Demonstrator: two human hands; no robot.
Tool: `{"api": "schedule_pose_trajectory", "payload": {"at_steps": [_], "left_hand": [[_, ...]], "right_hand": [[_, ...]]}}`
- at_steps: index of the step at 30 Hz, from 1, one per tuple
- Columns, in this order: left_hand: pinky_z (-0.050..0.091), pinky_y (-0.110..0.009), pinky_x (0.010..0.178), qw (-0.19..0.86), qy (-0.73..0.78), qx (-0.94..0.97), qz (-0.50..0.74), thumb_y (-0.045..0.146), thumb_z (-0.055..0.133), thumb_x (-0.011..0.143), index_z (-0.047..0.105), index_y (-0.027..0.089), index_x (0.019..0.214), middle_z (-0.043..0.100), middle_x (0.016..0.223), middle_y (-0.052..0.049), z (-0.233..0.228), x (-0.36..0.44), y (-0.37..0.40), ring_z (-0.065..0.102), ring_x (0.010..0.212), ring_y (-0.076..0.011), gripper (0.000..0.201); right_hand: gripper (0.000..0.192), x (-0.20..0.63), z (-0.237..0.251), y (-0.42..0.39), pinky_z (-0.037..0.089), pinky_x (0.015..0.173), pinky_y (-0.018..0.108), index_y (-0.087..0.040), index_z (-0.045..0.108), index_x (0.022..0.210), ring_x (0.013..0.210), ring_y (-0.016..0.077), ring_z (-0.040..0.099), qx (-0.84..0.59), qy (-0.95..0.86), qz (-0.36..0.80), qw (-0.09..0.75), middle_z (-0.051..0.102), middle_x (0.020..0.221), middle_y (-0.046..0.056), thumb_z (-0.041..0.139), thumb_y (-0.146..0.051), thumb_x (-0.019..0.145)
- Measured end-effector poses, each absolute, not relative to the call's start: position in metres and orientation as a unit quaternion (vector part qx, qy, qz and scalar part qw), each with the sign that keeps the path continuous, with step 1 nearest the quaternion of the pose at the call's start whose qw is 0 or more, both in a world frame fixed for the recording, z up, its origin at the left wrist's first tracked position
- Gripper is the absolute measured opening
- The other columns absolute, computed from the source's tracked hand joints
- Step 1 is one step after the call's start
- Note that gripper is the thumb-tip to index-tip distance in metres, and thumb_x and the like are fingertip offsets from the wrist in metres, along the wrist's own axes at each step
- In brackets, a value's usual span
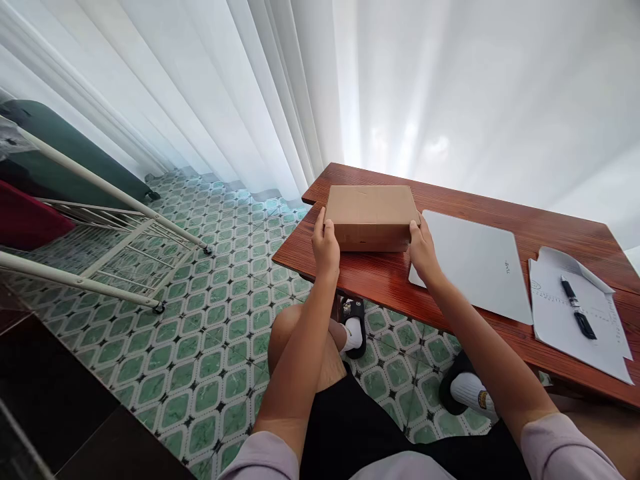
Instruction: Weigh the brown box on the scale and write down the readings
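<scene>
A shut brown cardboard box (370, 215) rests on the left end of a reddish wooden table (380, 280). My left hand (325, 248) grips the box's left side, thumb on the top edge. On the opposite side, my right hand (423, 251) holds the box's right end. Both forearms reach forward from my lap to the box.
A flat white sheet (475, 263) lies just right of the box. Further right are papers (575, 313) with a black pen (577, 307) on them. A white metal rack (100, 233) stands on the green tiled floor at left. White curtains hang behind.
</scene>
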State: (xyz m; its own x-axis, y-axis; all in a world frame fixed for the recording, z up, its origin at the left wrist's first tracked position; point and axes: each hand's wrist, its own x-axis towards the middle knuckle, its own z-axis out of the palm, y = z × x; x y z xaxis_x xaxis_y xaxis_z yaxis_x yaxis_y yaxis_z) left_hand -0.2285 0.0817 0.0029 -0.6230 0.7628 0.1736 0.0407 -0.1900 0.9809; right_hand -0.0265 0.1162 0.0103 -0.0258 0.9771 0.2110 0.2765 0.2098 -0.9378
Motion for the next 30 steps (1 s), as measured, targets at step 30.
{"api": "schedule_pose_trajectory", "payload": {"at_steps": [30], "left_hand": [[0.036, -0.033, 0.12, 0.234, 0.577, 0.317, 0.716, 0.026, 0.04, 0.098, 0.043, 0.015, 0.149, 0.042, 0.158, -0.009, -0.003, -0.218, 0.083, 0.04, 0.145, -0.0186, 0.053]], "right_hand": [[0.065, -0.022, -0.001, 0.113, 0.024, 0.127, 0.05, -0.025, 0.031, 0.159, 0.152, 0.0256, 0.031, -0.518, -0.634, 0.388, 0.423, 0.035, 0.163, 0.005, 0.033, -0.052, 0.1]]}}
